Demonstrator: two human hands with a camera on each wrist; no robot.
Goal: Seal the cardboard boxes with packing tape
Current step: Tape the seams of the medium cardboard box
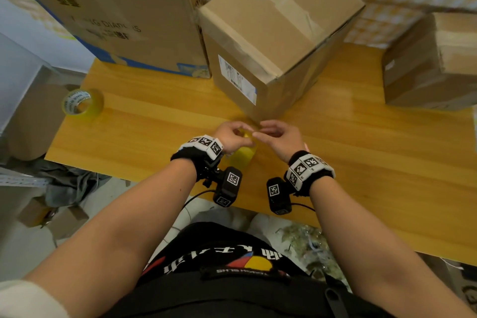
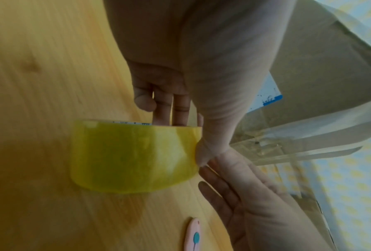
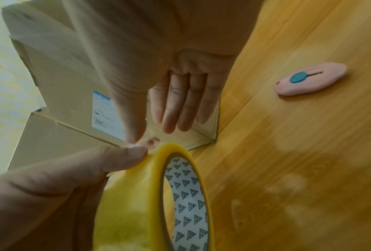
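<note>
The left hand (image 1: 233, 138) grips a yellow tape roll (image 2: 135, 156), fingers through its core and thumb on the outer face, on the counter (image 1: 361, 150) just in front of the middle box (image 1: 273, 33). The right hand (image 1: 277, 137) has fingers spread straight, its thumb at the roll's edge beside the left thumb. The middle box bears a white shipping label (image 1: 237, 80), unreadable. The core liner, printed with grey triangles, shows only in the right wrist view, as does the whole pink cutter (image 3: 311, 79). A second tape roll (image 1: 82, 104) sits far left of the middle box, with a large box (image 1: 124, 13) reading partly "DIAM" behind it.

Both forearms reach forward, wrists close together. The left hand (image 1: 233, 137) grips with fingers curled; the right hand (image 1: 277, 137) touches its thumb, fingers straight.
</note>
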